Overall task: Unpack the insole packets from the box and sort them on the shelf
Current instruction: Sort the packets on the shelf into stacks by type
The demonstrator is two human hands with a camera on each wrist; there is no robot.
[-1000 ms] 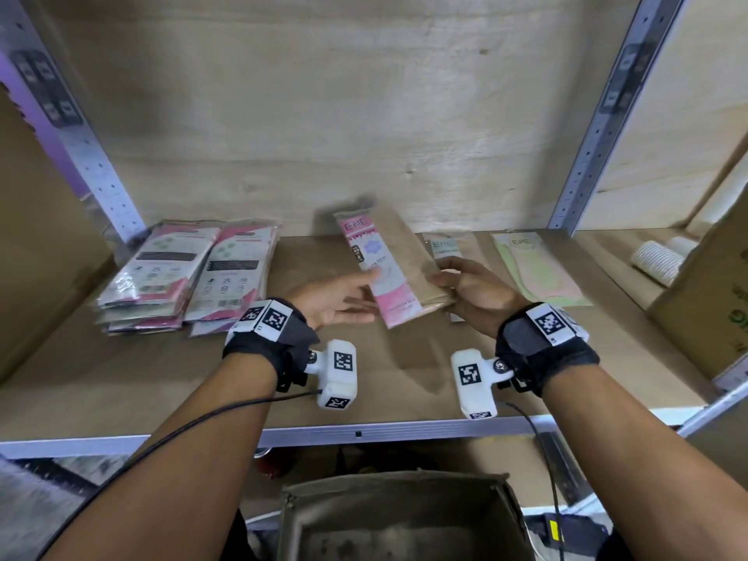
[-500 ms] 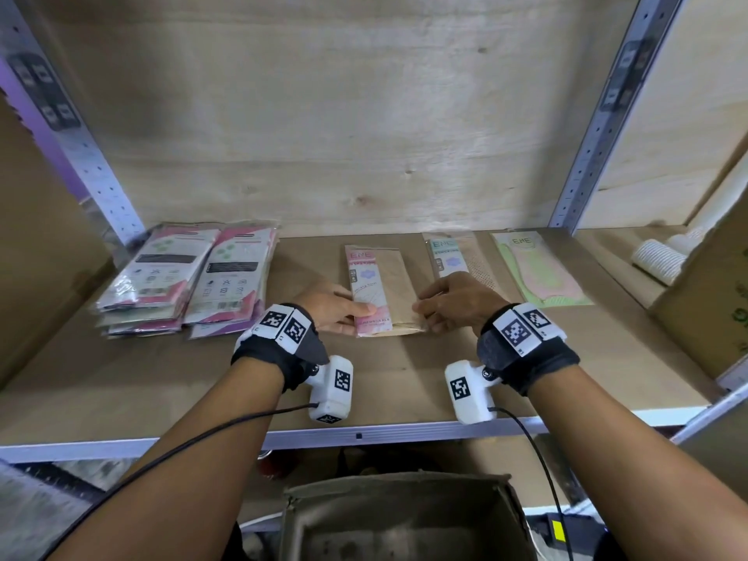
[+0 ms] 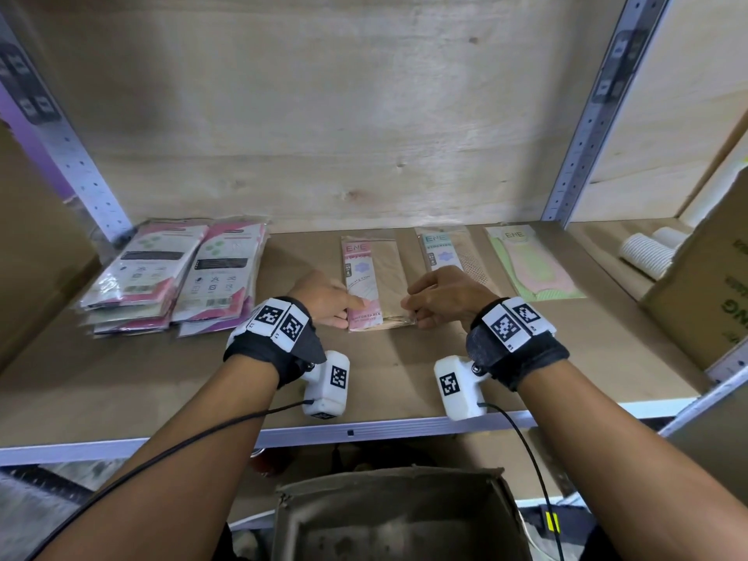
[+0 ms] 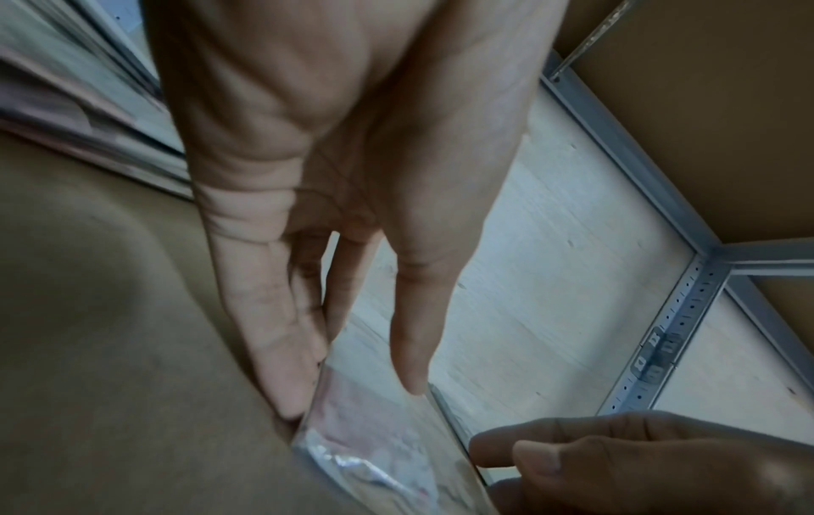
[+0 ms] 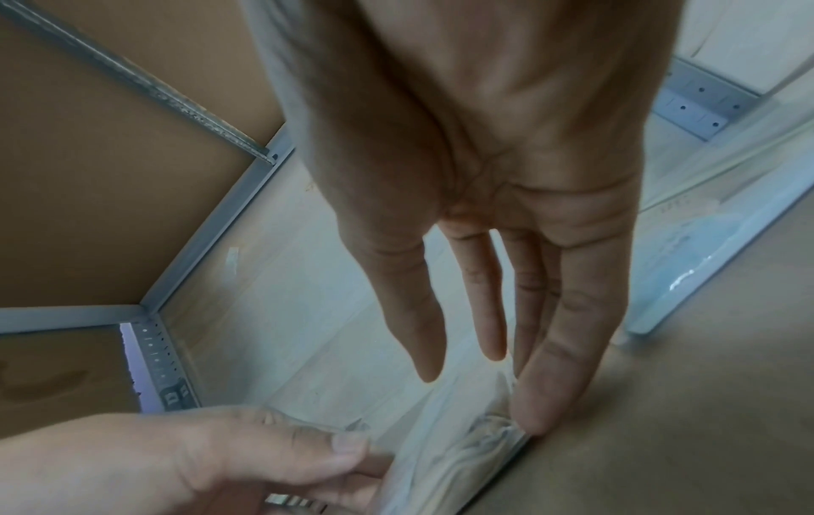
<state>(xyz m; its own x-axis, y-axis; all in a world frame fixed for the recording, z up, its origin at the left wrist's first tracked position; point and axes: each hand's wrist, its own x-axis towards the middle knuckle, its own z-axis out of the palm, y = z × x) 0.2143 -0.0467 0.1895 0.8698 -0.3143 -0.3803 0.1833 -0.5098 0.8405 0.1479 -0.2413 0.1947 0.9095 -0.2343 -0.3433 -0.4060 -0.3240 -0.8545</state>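
Pink insole packet (image 3: 374, 285) laid flat at the middle of the shelf (image 3: 162, 378) | left hand (image 3: 324, 297) and right hand (image 3: 441, 295) pressed against its side edges, fingers straight, nothing gripped | stacked packets (image 3: 170, 277) seen by left edge | box (image 3: 388, 477) seen below front edge

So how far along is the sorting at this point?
Done: two stacks of packets sit at the left of the shelf, with a blue packet and a green packet laid singly at the right. In hand: the left hand and right hand touch the pink packet lying flat mid-shelf. Left: probably little; the box below shows no packets in its visible part.
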